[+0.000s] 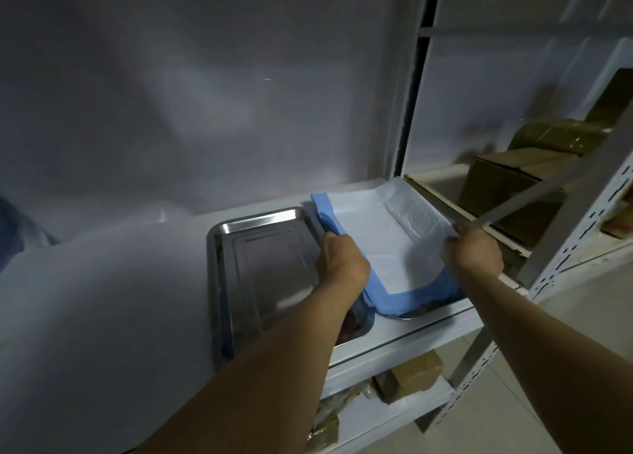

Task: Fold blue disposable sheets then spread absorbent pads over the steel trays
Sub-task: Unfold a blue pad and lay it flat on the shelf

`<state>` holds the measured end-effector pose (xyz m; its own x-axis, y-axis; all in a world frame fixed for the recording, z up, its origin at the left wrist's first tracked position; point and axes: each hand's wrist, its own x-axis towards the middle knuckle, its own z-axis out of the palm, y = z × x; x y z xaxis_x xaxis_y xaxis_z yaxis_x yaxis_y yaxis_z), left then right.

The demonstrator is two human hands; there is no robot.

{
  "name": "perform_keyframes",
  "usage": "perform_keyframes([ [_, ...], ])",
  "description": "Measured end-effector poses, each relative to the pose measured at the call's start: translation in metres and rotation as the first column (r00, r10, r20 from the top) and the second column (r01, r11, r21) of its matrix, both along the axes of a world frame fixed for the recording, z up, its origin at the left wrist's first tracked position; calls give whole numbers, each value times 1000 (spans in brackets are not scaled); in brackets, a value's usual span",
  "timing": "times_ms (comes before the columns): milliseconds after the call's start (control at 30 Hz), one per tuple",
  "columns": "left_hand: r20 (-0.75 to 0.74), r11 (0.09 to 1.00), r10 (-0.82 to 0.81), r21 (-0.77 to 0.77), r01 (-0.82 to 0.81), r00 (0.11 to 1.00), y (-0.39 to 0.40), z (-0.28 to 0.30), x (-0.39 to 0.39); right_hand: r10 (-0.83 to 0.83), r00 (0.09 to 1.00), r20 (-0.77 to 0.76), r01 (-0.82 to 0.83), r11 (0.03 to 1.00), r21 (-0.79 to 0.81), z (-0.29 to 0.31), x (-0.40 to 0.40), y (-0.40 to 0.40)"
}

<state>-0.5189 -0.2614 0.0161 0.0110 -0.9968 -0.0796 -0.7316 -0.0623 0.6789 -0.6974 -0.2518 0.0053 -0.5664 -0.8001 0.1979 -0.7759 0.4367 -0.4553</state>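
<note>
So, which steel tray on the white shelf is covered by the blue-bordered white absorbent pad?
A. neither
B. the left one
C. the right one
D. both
C: the blue-bordered white absorbent pad lies over the right steel tray, held by both hands, while the left steel tray is bare.

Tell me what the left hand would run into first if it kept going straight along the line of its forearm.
The left hand, gripping the pad's blue edge, points up and away toward the back wall. It would probably cross the absorbent pad first, then meet the wall; depth is unclear.
</note>
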Motion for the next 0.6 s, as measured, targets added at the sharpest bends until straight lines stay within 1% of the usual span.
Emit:
perform_keyframes([
  [100,117,999,-47,-12,49,992,5,3,-5,1,1000,-9,-1,999,40,2,-6,-7],
  [200,195,998,-67,4,68,979,8,3,-9,7,998,-64,1,993,118,4,-11,-10],
  [333,205,998,-64,14,63,977,11,8,-9,8,997,-79,8,980,200,3,-14,-13],
  [400,198,999,-37,-15,41,980,10,9,-6,-6,996,-90,27,971,239,2,-15,-12],
  [467,228,994,20,-105,4,973,4,7,-5,7,986,-168,40,962,271,4,-15,-12],
  [533,267,981,66,-195,-14,961,-9,7,-3,44,954,-298,26,974,226,8,-12,-13],
  [567,291,979,66,-205,-5,954,-17,7,-3,79,928,-363,-11,983,185,10,-10,-15],
  [600,328,981,46,-193,20,943,-26,7,-3,141,903,-406,-85,985,153,11,-8,-19],
])
